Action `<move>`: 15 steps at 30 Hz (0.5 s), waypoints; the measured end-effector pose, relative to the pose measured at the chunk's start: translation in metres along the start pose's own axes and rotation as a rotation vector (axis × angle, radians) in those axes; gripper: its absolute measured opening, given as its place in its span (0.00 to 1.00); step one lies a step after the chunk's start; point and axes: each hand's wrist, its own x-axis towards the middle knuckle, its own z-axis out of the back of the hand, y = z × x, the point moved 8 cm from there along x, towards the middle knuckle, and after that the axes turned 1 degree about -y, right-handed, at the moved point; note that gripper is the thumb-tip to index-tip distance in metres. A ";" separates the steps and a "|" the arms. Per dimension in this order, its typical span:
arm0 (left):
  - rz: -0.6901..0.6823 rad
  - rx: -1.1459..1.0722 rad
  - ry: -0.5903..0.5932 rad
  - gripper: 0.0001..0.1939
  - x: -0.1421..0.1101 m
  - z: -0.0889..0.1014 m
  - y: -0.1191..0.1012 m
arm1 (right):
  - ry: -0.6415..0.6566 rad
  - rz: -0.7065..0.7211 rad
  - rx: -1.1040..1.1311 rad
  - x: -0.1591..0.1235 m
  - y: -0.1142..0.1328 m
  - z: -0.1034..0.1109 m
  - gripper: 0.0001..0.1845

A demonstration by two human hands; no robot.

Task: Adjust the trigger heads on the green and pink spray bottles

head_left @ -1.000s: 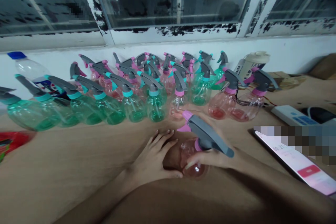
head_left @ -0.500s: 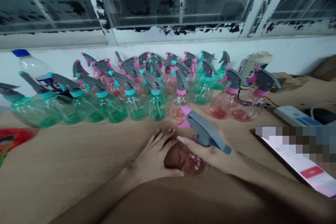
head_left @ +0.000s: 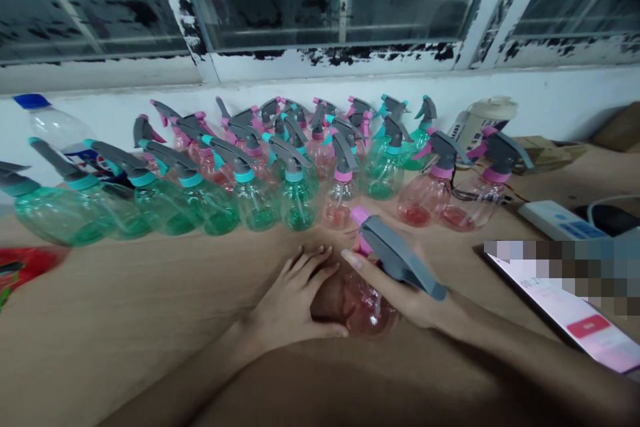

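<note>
A pink see-through spray bottle (head_left: 371, 310) with a grey and pink trigger head stands on the table close in front of me. My right hand (head_left: 407, 290) is wrapped round its neck from the right, thumb towards me and the far fingers hidden behind the bottle. My left hand (head_left: 295, 300) lies flat on the table just left of the bottle, fingers spread, with the thumb tip close to the base; whether it touches I cannot tell. Beyond my hands stand several green spray bottles (head_left: 260, 203) in a row and a pink one (head_left: 341, 200).
More pink spray bottles (head_left: 425, 197) stand at the right and behind. At the back left is a soda bottle (head_left: 55, 127) with a blue cap. A phone (head_left: 585, 330) lies at the right, near a white device (head_left: 557, 220). A red packet (head_left: 25, 270) sits at the left edge.
The trigger head of the held spray bottle has turned and shifted slightly right with my right hand. My left hand stays in place on the table.
</note>
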 end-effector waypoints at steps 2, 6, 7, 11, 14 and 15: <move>0.005 0.001 0.009 0.50 0.000 0.000 0.000 | 0.007 0.022 -0.010 0.001 0.002 -0.001 0.04; 0.004 0.002 0.000 0.50 0.000 0.002 -0.001 | 0.026 0.018 0.014 0.002 0.000 -0.002 0.03; 0.005 -0.002 -0.002 0.50 0.000 0.002 -0.001 | 0.029 0.010 0.012 0.002 -0.001 -0.002 0.04; 0.005 -0.022 0.002 0.50 0.000 0.002 -0.001 | 0.044 -0.043 -0.010 0.002 -0.011 -0.002 0.06; 0.006 -0.015 0.013 0.49 0.000 0.003 -0.002 | 0.032 -0.045 -0.014 0.002 -0.014 -0.001 0.14; 0.010 -0.010 0.018 0.49 0.000 0.003 -0.001 | 0.027 -0.035 -0.022 0.002 -0.013 -0.001 0.16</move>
